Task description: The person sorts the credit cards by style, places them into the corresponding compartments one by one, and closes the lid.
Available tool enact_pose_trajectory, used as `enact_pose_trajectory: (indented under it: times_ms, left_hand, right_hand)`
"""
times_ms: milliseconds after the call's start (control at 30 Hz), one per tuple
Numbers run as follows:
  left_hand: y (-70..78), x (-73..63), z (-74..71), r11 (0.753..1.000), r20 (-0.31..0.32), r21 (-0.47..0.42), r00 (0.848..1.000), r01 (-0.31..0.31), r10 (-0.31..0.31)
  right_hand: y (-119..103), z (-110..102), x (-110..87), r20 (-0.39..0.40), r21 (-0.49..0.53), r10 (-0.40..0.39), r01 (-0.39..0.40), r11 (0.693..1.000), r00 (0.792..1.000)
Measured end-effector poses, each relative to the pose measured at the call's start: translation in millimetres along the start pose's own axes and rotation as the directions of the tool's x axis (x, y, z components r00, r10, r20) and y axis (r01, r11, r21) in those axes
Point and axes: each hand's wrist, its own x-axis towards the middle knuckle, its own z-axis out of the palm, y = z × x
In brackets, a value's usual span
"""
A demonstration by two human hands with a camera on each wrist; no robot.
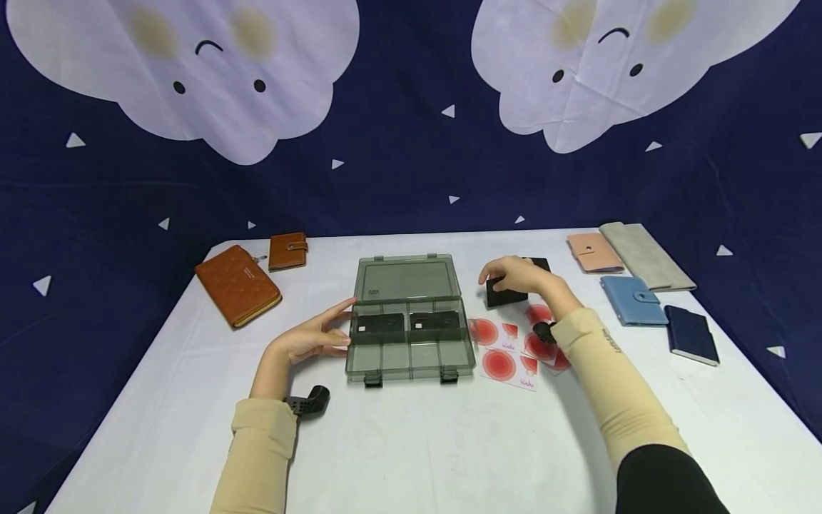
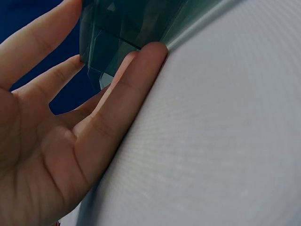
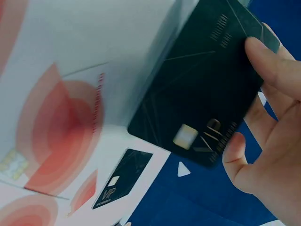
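A smoky green transparent box [image 1: 411, 372] stands mid-table, its lid [image 1: 407, 278] laid back. Black cards [image 1: 381, 323] with pale chips lie in its two rear compartments. My left hand [image 1: 311, 337] touches the box's left side with extended fingers; in the left wrist view its fingertips [image 2: 153, 52] meet the plastic wall. Right of the box, my right hand [image 1: 521, 274] pinches a black VIP card [image 3: 188, 94] between thumb and fingers. The card is tilted up above the tabletop. Another black card [image 3: 123, 179] lies beyond it, partly hidden by the hand in the head view.
Several white cards with red circles [image 1: 499, 364] are spread right of the box, under my right forearm. A brown wallet [image 1: 237, 284] and small brown card holder [image 1: 287, 251] lie left. Pink [image 1: 594, 253], grey [image 1: 645, 255], blue [image 1: 632, 300] and navy [image 1: 691, 334] wallets or holders lie right.
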Motion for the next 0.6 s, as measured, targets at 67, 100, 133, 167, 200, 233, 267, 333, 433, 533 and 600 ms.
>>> enact_pose_trajectory:
  times_ms: [67,100,133,167,200,233,267,333,433,533,600]
  left_hand:
    - [-0.4,-0.1,0.0,1.000,-0.001,-0.002,1.000,0.001,-0.001]
    - [-0.6,-0.1,0.0,1.000,-0.002,-0.003,1.000,0.001,-0.001]
    - [-0.9,-0.1,0.1,1.000,-0.002,-0.004,1.000,0.001,-0.001]
    - [-1.2,-0.1,0.0,1.000,-0.003,-0.006,1.000,0.001,-0.001]
    - [-1.4,-0.1,0.1,1.000,-0.002,-0.005,1.000,0.000,0.000]
    - [-1.6,-0.1,0.1,1.000,-0.002,-0.006,1.000,-0.001,0.001]
    - [-1.9,-0.2,0.0,1.000,-0.002,-0.006,1.000,-0.002,0.002]
    - [-2.1,-0.3,-0.1,1.000,-0.001,-0.008,1.000,-0.003,0.003]
    - [-1.9,-0.5,-0.2,1.000,0.002,-0.007,1.000,-0.006,0.006]
    - [-1.4,-0.5,-0.2,1.000,0.002,-0.006,1.000,-0.006,0.006]
    - [-1.0,-0.3,0.0,1.000,0.002,-0.004,1.000,-0.007,0.007]
  right_hand:
    - [-2,-1,0.4,-0.050,0.053,-0.006,0.009,0.999,0.999]
    - [-3,-2,0.8,-0.077,0.078,-0.008,0.014,0.997,0.997]
    - [-5,-4,1.2,-0.102,0.116,-0.003,0.015,0.993,0.995]
    - [-8,-5,1.5,-0.131,0.150,0.006,0.014,0.989,0.991]
    - [-11,-7,1.5,-0.160,0.174,0.011,0.018,0.985,0.987]
    - [-15,-9,1.7,-0.186,0.198,0.017,0.020,0.980,0.982]
    - [-19,-10,2.1,-0.210,0.221,0.024,0.023,0.975,0.977]
    - [-29,-13,2.5,-0.253,0.277,0.037,0.035,0.960,0.967]
    - [-46,-14,4.1,-0.308,0.364,0.043,0.076,0.928,0.950]
    - [-62,-11,6.6,-0.329,0.456,0.041,0.121,0.882,0.943]
    - [-70,-8,8.9,-0.325,0.504,0.041,0.137,0.853,0.945]
